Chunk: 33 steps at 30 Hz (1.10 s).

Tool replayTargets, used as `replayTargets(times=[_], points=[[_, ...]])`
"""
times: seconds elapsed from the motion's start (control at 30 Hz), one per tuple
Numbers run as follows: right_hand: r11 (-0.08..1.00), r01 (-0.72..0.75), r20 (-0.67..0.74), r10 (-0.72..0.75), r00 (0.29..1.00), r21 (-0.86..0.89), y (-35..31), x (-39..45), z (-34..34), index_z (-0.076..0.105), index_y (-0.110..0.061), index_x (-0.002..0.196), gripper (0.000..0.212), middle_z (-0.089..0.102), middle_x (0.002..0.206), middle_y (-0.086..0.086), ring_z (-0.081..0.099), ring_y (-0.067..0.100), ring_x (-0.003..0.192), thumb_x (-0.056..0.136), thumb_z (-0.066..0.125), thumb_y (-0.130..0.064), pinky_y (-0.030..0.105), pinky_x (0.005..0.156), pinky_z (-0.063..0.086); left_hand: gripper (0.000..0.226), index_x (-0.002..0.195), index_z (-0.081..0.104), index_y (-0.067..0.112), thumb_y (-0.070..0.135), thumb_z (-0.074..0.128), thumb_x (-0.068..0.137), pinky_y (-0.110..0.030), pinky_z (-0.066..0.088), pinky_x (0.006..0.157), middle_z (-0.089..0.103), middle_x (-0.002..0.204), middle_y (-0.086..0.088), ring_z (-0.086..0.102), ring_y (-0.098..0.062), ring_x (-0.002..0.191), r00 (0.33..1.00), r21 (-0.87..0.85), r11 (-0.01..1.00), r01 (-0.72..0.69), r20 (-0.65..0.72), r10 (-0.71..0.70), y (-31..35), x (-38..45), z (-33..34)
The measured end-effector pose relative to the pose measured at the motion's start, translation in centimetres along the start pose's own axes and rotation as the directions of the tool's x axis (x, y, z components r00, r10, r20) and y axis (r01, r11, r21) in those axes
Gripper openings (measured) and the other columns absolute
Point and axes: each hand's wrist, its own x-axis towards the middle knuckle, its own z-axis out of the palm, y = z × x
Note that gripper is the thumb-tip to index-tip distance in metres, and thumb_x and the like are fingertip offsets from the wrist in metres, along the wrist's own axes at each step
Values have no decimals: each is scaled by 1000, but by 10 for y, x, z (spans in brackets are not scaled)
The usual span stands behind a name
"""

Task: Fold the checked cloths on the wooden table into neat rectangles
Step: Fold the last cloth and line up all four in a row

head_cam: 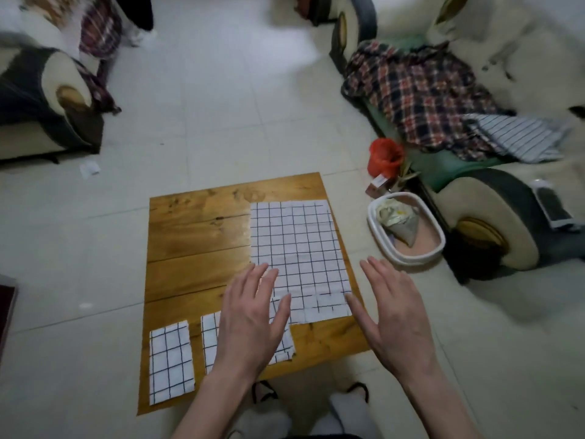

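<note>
we see a low wooden table (196, 236) on a tiled floor, three checked cloths on it. the big cloth (297, 248) lies flat on the right half, its near edge turned up in a narrow fold. a folded cloth (171, 364) sits at the near left corner, a neat rectangle. a second folded cloth (210, 337) lies just right of it, mostly hidden under the left hand (253, 321). left hand is flat, fingers straight and spread, grasping nothing, fingertips over the big cloth's near left corner. right hand (395, 315) is flat too, fingers released, at the table's right edge beside the big cloth; we can't tell if it touches. a white basin (408, 255) sits on the floor right of the table, plaid fabric (421, 96) on the sofa behind.
</note>
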Motion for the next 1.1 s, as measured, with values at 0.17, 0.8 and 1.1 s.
replayTargets(times=[0.17, 0.8, 1.1], points=[[988, -152, -40, 153, 987, 31, 34, 0, -35, 33, -23, 162, 74, 39, 165, 0, 34, 16, 153, 104, 33, -69, 46, 124, 35, 56, 147, 52, 17, 51, 40, 105, -47, 37, 120, 55, 149, -2, 42, -20, 145, 999, -13, 999, -37, -31, 37, 55, 23, -5], [986, 167, -23, -167, 986, 0, 277, 108, -164, 46, -13, 155, 69, 50, 158, 5, 36, 23, 154, 106, 40, -61, 49, 122, 35, 58, 145, 54, 14, 53, 38, 105, -46, 42, 113, 59, 142, -8, 52, -24, 134, 966, 2, 987, 160, -208, -156, 292, 110, 81], [943, 331, -24, -330, 944, 44, 286, 180, -169, 41, -18, 158, 68, 47, 161, 1, 31, 18, 156, 107, 39, -63, 44, 127, 28, 56, 145, 55, 13, 50, 40, 105, -45, 43, 113, 59, 143, -9, 52, -25, 136, 927, 42, 967, 251, -298, -228, 327, 153, 92]])
